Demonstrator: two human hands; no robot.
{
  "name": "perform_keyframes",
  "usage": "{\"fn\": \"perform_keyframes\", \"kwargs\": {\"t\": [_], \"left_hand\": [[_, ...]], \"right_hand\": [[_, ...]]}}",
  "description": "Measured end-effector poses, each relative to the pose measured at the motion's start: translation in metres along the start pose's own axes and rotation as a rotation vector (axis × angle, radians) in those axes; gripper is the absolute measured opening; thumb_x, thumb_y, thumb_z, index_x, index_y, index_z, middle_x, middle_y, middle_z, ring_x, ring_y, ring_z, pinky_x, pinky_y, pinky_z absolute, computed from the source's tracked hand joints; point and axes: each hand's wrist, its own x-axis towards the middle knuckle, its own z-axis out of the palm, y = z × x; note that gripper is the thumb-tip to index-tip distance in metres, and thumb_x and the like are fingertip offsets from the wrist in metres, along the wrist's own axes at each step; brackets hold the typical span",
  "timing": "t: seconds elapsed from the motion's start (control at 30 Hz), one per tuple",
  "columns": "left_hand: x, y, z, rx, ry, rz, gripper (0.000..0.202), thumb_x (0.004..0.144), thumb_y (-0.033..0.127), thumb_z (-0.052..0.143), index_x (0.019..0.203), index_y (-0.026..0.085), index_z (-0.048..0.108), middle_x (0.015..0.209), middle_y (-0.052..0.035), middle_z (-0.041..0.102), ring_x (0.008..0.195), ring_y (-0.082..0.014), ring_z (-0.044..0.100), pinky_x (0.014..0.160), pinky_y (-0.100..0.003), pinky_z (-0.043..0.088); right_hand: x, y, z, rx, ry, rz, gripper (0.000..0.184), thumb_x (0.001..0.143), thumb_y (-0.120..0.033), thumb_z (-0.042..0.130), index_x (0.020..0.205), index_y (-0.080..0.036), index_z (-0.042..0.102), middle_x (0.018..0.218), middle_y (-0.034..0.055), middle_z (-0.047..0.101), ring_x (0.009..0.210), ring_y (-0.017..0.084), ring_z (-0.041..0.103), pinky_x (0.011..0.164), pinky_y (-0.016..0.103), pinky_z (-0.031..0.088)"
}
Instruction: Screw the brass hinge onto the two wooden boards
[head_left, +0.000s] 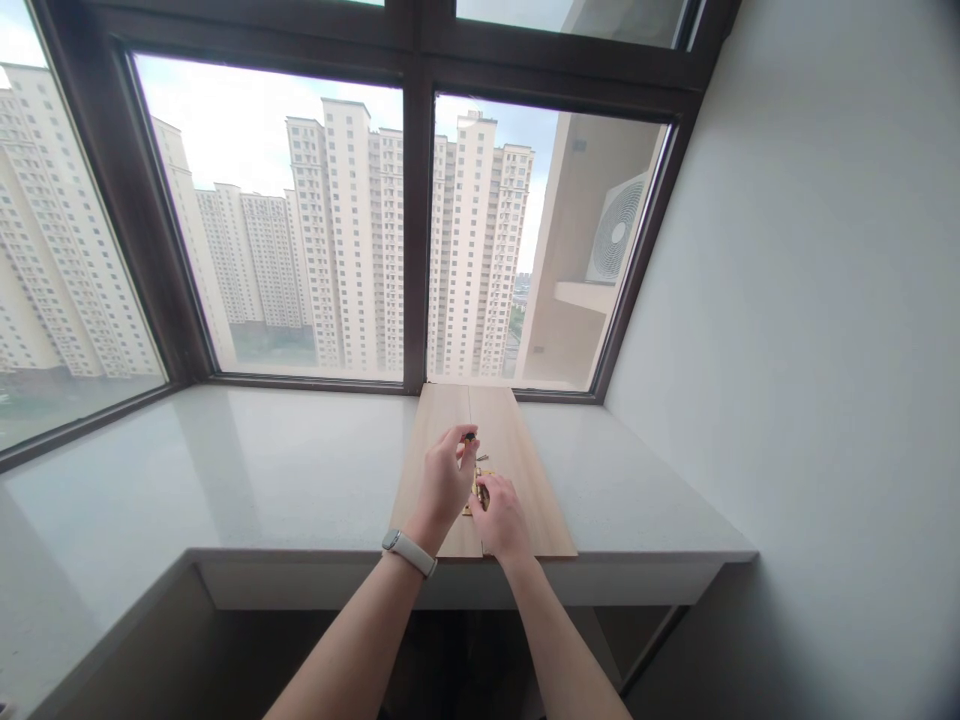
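Between the thumb and fingers of my left hand point(448, 475), raised a little over the wooden boards point(536, 485), is a small black and gold-coloured piece point(470, 438); its kind is too small to make out. Lower and to the right, my right hand point(501, 512) has its fingers curled over a gold-coloured metal fitting point(482, 494) near the seam of the two boards. The fingers partly cover this fitting. A tiny dark metal bit point(482, 458) shows between the two hands. On my left wrist is a band with a light strap point(412, 553).
The boards lie on a pale, glossy windowsill counter point(300, 470), reaching from its front edge back to the dark window frame point(418, 250). A white wall point(810, 300) bounds the right side. Below the counter edge is a dark recess point(300, 655).
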Motion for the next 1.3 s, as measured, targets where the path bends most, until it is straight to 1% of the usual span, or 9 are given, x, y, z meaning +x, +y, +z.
{"fn": "perform_keyframes", "kwargs": {"t": [0.17,0.27,0.37,0.57,0.7,0.87,1.1,1.2,1.3], "left_hand": [[-0.0029,0.0050,-0.0021,0.018,0.020,-0.001,0.017,0.096,0.027,0.061,0.110,0.023,0.070,0.106,-0.0060,0.071,0.091,-0.0169,0.069,0.079,-0.033,0.064],[-0.0034,0.0080,-0.0027,0.038,0.042,-0.007,0.016,0.091,0.027,0.068,0.105,0.022,0.072,0.101,-0.0051,0.069,0.085,-0.0162,0.069,0.072,-0.030,0.064],[-0.0028,0.0073,-0.0021,0.025,0.060,-0.021,0.013,0.091,0.025,0.068,0.103,0.022,0.072,0.097,-0.0046,0.068,0.082,-0.0152,0.068,0.068,-0.028,0.063],[-0.0019,0.0012,0.0004,0.001,0.038,-0.012,0.023,0.096,0.021,0.060,0.117,0.024,0.068,0.106,-0.0064,0.070,0.091,-0.0168,0.069,0.076,-0.032,0.064],[-0.0020,0.0034,0.0005,0.004,0.013,-0.013,0.018,0.095,0.024,0.062,0.112,0.024,0.070,0.106,-0.0052,0.070,0.089,-0.0162,0.069,0.080,-0.034,0.065],[-0.0012,0.0067,0.0010,-0.001,0.030,0.010,0.013,0.090,0.029,0.071,0.101,0.022,0.073,0.096,-0.0046,0.067,0.080,-0.0154,0.068,0.068,-0.030,0.065],[0.0000,0.0041,0.0018,0.020,0.011,0.017,0.021,0.097,0.022,0.058,0.115,0.024,0.068,0.106,-0.0065,0.069,0.090,-0.0169,0.069,0.077,-0.032,0.064],[-0.0014,0.0056,0.0010,0.041,-0.007,0.028,0.019,0.098,0.025,0.057,0.114,0.024,0.068,0.108,-0.0059,0.069,0.090,-0.0165,0.069,0.081,-0.033,0.064],[-0.0019,0.0069,0.0006,0.065,0.005,0.026,0.015,0.095,0.030,0.064,0.107,0.023,0.071,0.102,-0.0053,0.068,0.085,-0.0162,0.068,0.075,-0.032,0.064]], "right_hand": [[-0.0005,0.0000,0.0005,-0.004,0.004,0.003,0.018,0.088,-0.025,0.057,0.104,-0.024,0.067,0.106,0.0085,0.069,0.104,0.027,0.060,0.093,0.039,0.048],[-0.0008,0.0000,0.0002,-0.006,0.001,0.003,0.018,0.089,-0.026,0.057,0.104,-0.024,0.067,0.106,0.0082,0.069,0.105,0.027,0.060,0.092,0.038,0.049],[-0.0005,0.0003,0.0001,-0.015,0.000,0.004,0.018,0.089,-0.026,0.058,0.104,-0.024,0.067,0.106,0.0085,0.069,0.104,0.027,0.060,0.092,0.038,0.049],[-0.0008,0.0006,0.0003,-0.025,-0.005,0.001,0.019,0.089,-0.025,0.057,0.105,-0.024,0.067,0.106,0.0088,0.069,0.104,0.027,0.060,0.094,0.039,0.049],[-0.0016,-0.0004,-0.0007,-0.022,-0.008,-0.006,0.019,0.089,-0.024,0.057,0.105,-0.024,0.066,0.107,0.0082,0.069,0.106,0.027,0.059,0.095,0.039,0.048],[-0.0018,-0.0019,-0.0019,-0.020,-0.011,-0.006,0.020,0.090,-0.023,0.056,0.106,-0.024,0.066,0.109,0.0087,0.068,0.107,0.027,0.059,0.096,0.040,0.048],[-0.0019,-0.0016,-0.0018,-0.022,-0.018,0.006,0.020,0.089,-0.022,0.055,0.106,-0.023,0.067,0.108,0.0087,0.068,0.107,0.027,0.059,0.097,0.039,0.048],[-0.0021,-0.0019,-0.0024,-0.009,-0.021,0.009,0.021,0.090,-0.023,0.055,0.107,-0.024,0.066,0.108,0.0086,0.068,0.107,0.026,0.059,0.096,0.039,0.049],[-0.0017,-0.0028,-0.0032,0.000,-0.021,0.011,0.021,0.090,-0.024,0.056,0.108,-0.024,0.066,0.108,0.0088,0.068,0.107,0.027,0.059,0.096,0.040,0.049]]}}
